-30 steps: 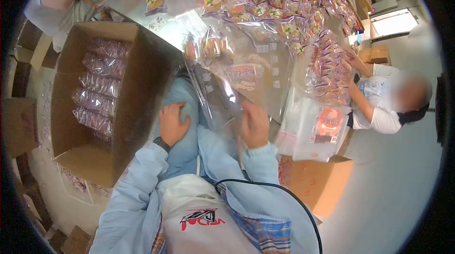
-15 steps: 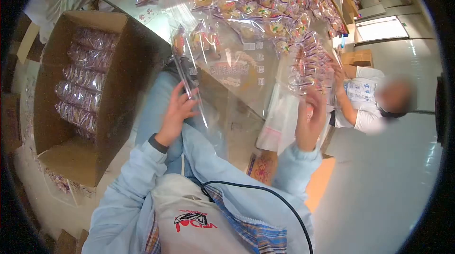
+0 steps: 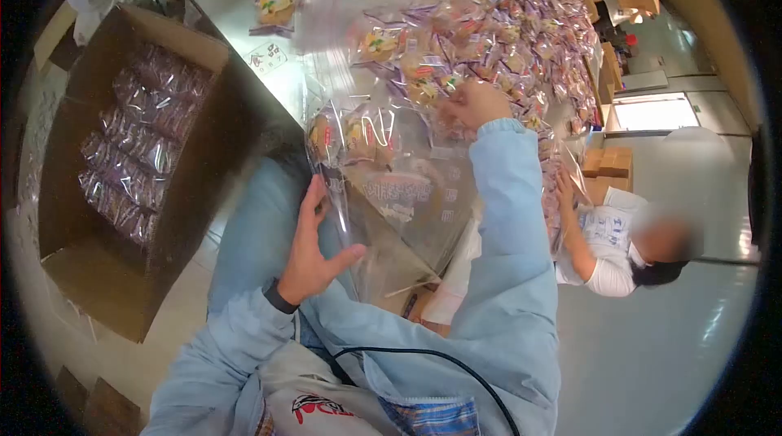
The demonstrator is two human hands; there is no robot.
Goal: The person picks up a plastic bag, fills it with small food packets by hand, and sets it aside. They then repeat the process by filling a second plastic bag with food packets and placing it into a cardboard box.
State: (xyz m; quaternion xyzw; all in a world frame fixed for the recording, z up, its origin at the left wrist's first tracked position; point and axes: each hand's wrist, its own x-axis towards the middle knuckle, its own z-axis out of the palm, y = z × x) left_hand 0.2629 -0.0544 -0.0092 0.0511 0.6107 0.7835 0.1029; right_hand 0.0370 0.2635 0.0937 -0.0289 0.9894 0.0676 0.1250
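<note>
My left fingers [image 3: 307, 224] are spreading apart beside the clear bag [image 3: 399, 192], a few packets [image 3: 358, 136] sitting inside, many lying loose on the surface [image 3: 234, 17], my right fingers [image 3: 461, 100] bunching there, grip unclear.

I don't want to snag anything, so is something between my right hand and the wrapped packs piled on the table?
Nothing solid visible: your right hand is right at the wrapped packs, with the large clear bag nearer you. Whether film covers those under your fingertips, I can't tell.
</note>
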